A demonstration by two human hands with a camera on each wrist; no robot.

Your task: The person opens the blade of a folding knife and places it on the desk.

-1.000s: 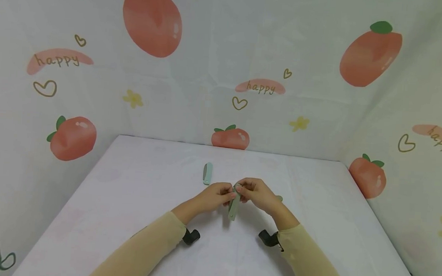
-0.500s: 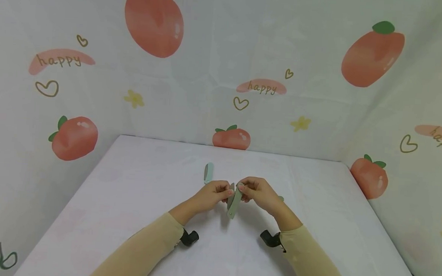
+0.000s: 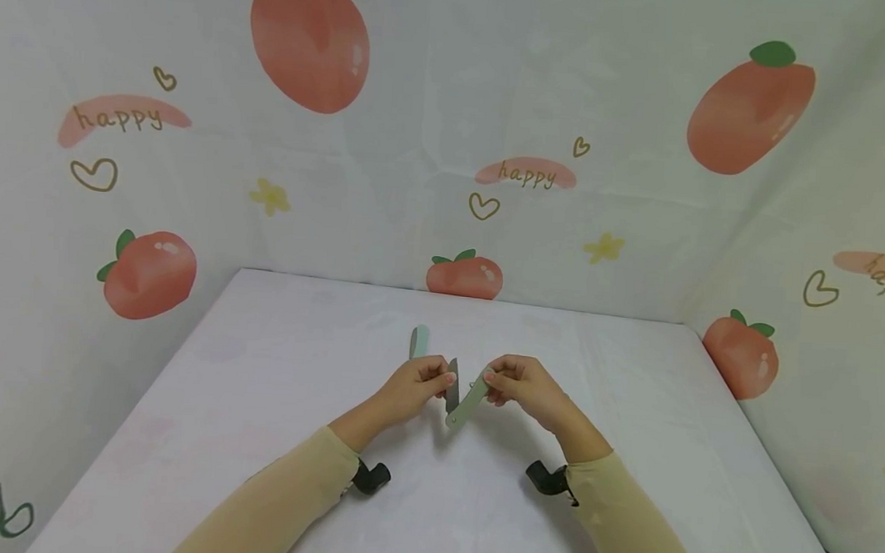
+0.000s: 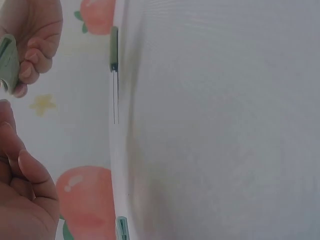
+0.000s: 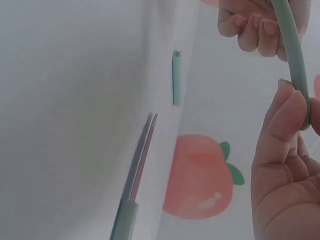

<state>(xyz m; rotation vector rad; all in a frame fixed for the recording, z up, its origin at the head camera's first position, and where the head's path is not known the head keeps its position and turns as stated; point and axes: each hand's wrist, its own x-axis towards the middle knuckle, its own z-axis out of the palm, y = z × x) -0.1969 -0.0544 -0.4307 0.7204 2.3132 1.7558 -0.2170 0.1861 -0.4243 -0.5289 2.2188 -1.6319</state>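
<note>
blade (image 3: pixel 452 375) newly unfolded, pointing up

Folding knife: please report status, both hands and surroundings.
Left hand pinches blade. Right hand grips green handle; folding knife half open, above table. Second green folded knife lies beyond, apart.

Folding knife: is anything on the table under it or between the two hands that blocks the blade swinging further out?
Nothing visible does. The left hand pinches the blade, the right hand the handle; the other knife lies farther back.
</note>
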